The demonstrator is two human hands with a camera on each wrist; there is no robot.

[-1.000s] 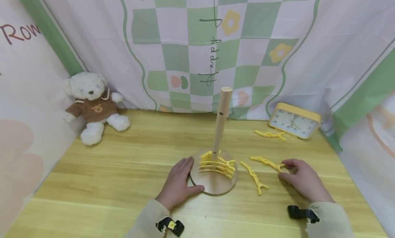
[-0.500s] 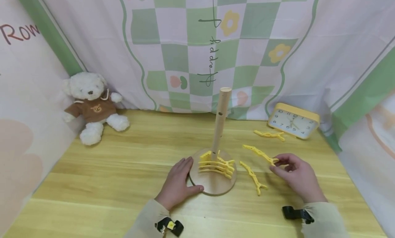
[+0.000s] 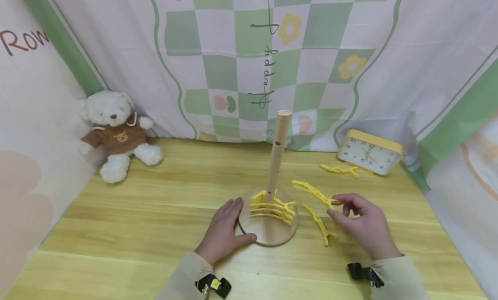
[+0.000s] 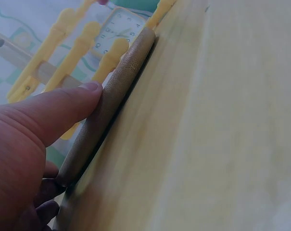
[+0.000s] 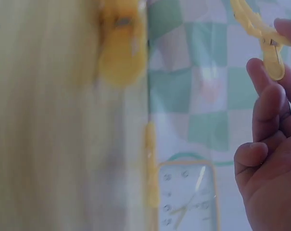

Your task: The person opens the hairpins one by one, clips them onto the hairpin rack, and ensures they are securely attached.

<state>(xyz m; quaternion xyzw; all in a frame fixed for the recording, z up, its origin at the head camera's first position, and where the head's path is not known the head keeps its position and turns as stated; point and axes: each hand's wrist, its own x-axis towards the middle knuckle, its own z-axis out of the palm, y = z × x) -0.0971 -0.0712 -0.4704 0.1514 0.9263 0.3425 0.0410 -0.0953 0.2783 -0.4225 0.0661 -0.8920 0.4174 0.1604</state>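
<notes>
A wooden stand has a round base (image 3: 268, 236) and an upright pole (image 3: 278, 157) with holes. Several yellow hair clips (image 3: 272, 211) are grouped on the base around the foot of the pole. My left hand (image 3: 223, 233) grips the base's left rim; its thumb lies against the edge in the left wrist view. My right hand (image 3: 363, 222) pinches the handle end of a hair clip (image 3: 311, 190), raised above the table with its long end pointing left towards the pole. The clip's spring shows in the right wrist view. Below it another hair clip (image 3: 320, 224) lies on the table.
One more hair clip (image 3: 338, 170) lies before a yellow clock (image 3: 369, 152) at the back right. A white teddy bear (image 3: 118, 135) in a brown top sits at the back left. Printed curtains (image 3: 218, 66) stand behind the wooden table (image 3: 136, 231).
My right hand has lifted the hair clip off the table and carried it left towards the stand. The left hand keeps its place on the base.
</notes>
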